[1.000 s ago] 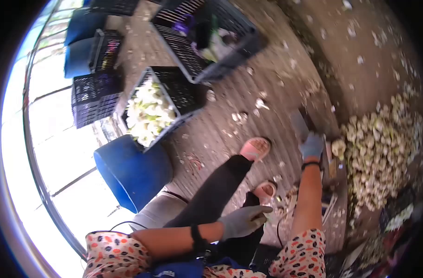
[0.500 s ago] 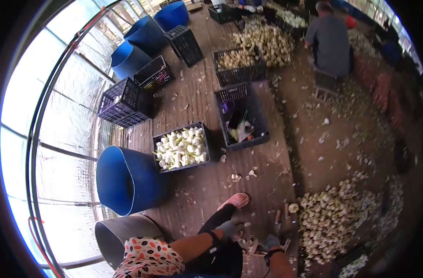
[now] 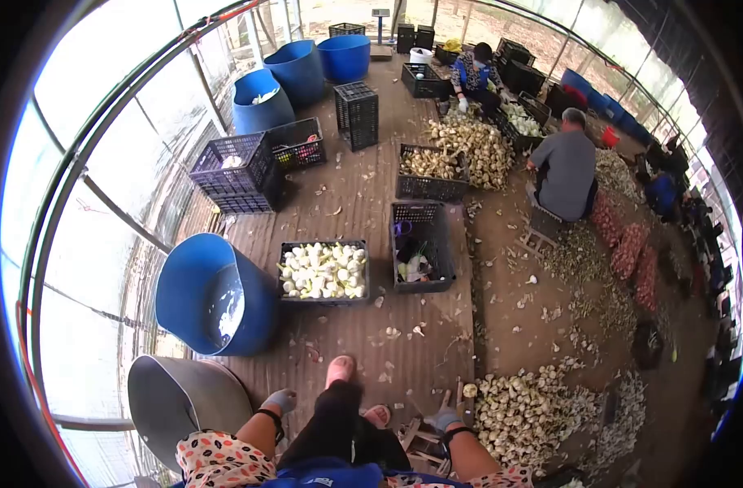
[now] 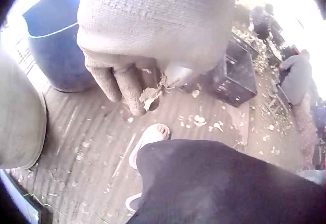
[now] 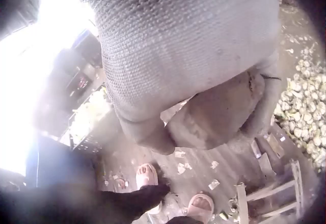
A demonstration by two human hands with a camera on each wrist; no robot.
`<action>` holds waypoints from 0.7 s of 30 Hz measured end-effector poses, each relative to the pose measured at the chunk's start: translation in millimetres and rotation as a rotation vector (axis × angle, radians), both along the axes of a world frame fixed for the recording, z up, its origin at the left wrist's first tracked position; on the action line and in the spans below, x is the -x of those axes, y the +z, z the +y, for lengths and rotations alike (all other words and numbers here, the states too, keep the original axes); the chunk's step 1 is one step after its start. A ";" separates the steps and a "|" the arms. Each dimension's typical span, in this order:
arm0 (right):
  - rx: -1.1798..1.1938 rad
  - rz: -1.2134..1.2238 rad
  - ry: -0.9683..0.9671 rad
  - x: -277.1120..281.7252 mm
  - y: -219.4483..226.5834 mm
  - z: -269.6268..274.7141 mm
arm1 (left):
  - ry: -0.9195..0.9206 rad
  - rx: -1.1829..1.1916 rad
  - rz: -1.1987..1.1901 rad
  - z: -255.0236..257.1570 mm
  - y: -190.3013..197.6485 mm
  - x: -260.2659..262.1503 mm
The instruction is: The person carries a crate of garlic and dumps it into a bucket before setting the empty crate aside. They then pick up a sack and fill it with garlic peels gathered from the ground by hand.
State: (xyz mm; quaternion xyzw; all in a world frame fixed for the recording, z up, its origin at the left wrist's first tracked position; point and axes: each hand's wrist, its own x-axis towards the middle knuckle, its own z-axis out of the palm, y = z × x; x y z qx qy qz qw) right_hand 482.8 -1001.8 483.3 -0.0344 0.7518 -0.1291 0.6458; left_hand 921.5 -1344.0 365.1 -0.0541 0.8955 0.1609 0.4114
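Observation:
My left hand [image 3: 282, 400], in a knitted glove, hangs beside the grey tub at lower left. In the left wrist view its fingers curl, and a dry, stringy garlic scrap [image 4: 149, 96] shows at the fingertips by the thumb. My right hand [image 3: 443, 418], also gloved, is low over a small wooden frame [image 5: 272, 191], left of a heap of garlic bulbs [image 3: 534, 407]. Its thumb and fingers bend inward in the right wrist view around a smooth grey-brown surface [image 5: 219, 114]; I cannot tell whether that is glove or a held thing.
Ahead stand a crate of trimmed garlic [image 3: 323, 272] and a crate with mixed items [image 3: 422, 244]. A blue tub [image 3: 217, 293] and a grey tub [image 3: 189, 407] line the left. Two people sit farther off, one in grey [image 3: 567, 171]. Scraps litter the boards.
The head view has swung upward, showing the far crates and people. My right hand has drawn back from the blade on the boards. My left hand has moved left, toward the grey tub.

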 end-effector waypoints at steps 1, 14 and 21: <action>-0.011 0.134 0.280 0.0 -1.0 -17.9 | -0.364 0.079 -0.064 -5.7 37.6 -1.1; 0.307 0.038 0.364 -112.9 -11.7 -324.2 | 1.802 -0.382 -0.064 -68.2 85.0 -71.4; 0.644 0.121 0.626 -258.3 -7.8 -566.9 | 1.794 0.097 0.040 -221.8 94.4 -119.5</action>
